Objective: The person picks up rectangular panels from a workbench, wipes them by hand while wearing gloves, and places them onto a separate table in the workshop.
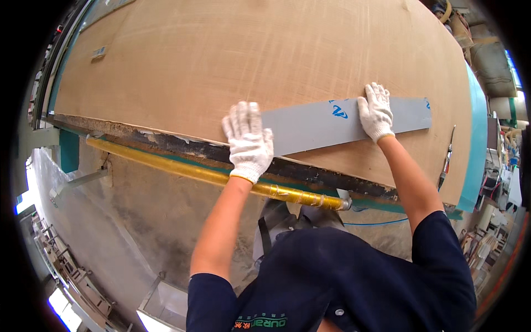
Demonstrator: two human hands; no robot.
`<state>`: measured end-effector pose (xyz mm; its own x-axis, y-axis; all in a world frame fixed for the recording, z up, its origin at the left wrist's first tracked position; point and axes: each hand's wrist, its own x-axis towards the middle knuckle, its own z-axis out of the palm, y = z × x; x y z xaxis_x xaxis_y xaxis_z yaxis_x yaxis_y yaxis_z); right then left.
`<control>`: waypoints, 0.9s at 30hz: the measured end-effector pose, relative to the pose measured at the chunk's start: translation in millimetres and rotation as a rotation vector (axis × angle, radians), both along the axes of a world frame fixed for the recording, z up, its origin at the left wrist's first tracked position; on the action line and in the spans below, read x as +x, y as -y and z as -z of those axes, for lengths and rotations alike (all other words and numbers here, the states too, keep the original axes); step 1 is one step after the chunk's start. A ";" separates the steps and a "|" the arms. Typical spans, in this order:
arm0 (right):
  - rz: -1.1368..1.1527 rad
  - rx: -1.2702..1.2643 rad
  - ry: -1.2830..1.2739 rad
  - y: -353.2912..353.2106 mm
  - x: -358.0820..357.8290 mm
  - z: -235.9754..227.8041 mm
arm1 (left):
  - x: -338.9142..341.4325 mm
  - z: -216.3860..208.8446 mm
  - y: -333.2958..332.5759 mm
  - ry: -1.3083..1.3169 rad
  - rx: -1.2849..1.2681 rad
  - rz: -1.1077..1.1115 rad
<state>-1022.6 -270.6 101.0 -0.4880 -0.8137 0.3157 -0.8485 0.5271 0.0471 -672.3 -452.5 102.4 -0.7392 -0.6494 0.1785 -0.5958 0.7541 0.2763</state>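
Note:
A long flat grey panel (315, 130) with blue printed marks lies slantwise on the wooden board of the workbench (221, 61), close to its front edge. My left hand (247, 141), in a white knit glove, rests flat at the panel's left end, its fingers stretched out and pointing away from me. Over the right part of the panel, my right hand (376, 112), gloved the same way, lies flat with its fingers reaching past the far edge. Neither hand is wrapped round anything. The panel's left end is partly hidden by my left hand.
A thin pointed tool with a red and black handle (446, 160) lies on the board at right. Below the worn dark front edge runs a yellow tube (215, 176). A small pale piece (98, 53) sits at far left. A blue hose (376, 223) hangs below.

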 end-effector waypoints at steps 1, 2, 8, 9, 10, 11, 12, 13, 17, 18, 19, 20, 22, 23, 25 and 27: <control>0.057 0.063 0.126 28.3 27.8 -12.6 | 5.4 -2.7 6.5 0.033 0.005 0.125; -0.001 0.098 0.335 56.2 68.8 -38.5 | 11.4 -7.4 8.5 0.064 0.022 0.250; -0.181 0.116 0.273 73.3 118.1 -34.1 | -20.2 -6.1 42.1 -0.156 0.090 0.180; -0.192 0.132 0.280 74.9 121.5 -34.3 | -24.8 0.1 60.8 -0.198 0.084 0.127; -0.196 0.125 0.270 75.6 122.1 -34.4 | -29.3 5.0 74.1 -0.244 0.078 0.078; -0.196 0.113 0.261 76.7 121.0 -33.8 | -33.8 5.5 78.7 -0.279 0.054 0.053; -0.199 0.100 0.252 77.3 121.1 -33.9 | -36.6 5.9 80.3 -0.314 0.029 0.025; -0.204 0.093 0.252 75.0 121.2 -35.1 | -35.6 6.0 78.1 -0.348 0.003 -0.005; -0.182 0.104 0.242 70.0 111.9 -32.7 | 0.4 -1.6 6.4 -0.203 0.110 0.333; -0.178 0.104 0.240 69.7 113.0 -32.4 | 7.4 -6.0 -1.4 -0.209 0.130 0.390; -0.171 0.105 0.238 70.7 113.3 -31.5 | 4.5 -5.0 2.2 -0.264 0.230 0.340; -0.173 0.101 0.237 71.4 113.5 -31.3 | -4.8 -5.5 17.8 -0.254 0.176 0.312; -0.188 0.098 0.231 74.7 117.3 -34.4 | -30.8 -1.0 62.3 -0.238 0.071 0.245; -0.199 0.105 0.227 76.4 118.5 -35.3 | -40.1 -1.7 79.3 -0.243 0.046 0.199; -0.203 0.107 0.224 74.4 122.1 -32.0 | -45.5 -3.6 95.8 -0.246 0.010 0.108; -0.201 0.097 0.215 77.2 117.8 -30.8 | -30.7 5.1 68.4 -0.318 -0.005 0.154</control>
